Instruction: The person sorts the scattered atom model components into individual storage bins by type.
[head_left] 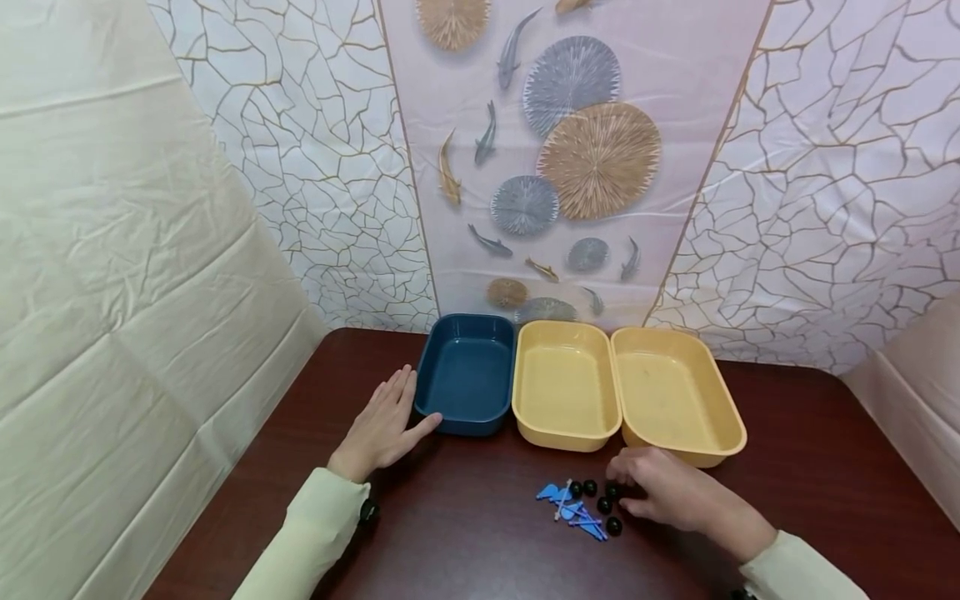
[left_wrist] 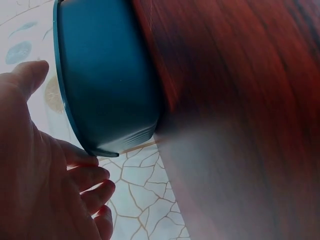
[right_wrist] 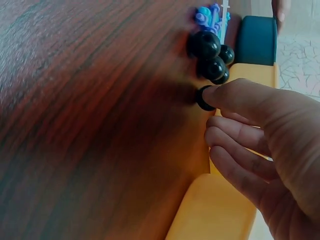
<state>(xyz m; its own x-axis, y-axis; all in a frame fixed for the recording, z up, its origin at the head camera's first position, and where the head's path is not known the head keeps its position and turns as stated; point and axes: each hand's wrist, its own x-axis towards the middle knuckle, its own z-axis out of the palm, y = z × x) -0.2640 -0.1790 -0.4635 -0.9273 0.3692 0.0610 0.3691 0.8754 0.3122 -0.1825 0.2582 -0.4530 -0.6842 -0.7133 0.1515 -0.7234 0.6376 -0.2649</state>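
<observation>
My left hand (head_left: 382, 427) lies with straight fingers along the left side of the dark blue tray (head_left: 467, 375), its thumb at the tray's near corner. In the left wrist view, its fingertips are right at the tray's rim. My right hand (head_left: 663, 490) is low over the table, in front of the right yellow tray. Its thumb and forefinger pinch a black bead (right_wrist: 204, 99), partly hidden by the thumb. Several other black beads (right_wrist: 205, 45) lie beside that hand. Left of them is a small pile of blue teardrop-shaped pieces (head_left: 572, 511) with thin purple and whitish sticks.
Two yellow trays, one in the middle (head_left: 566, 379) and one at the right (head_left: 675, 392), stand in a row with the blue one at the back of the dark wooden table (head_left: 450, 533). Patterned cloth (head_left: 360, 208) hangs behind the table.
</observation>
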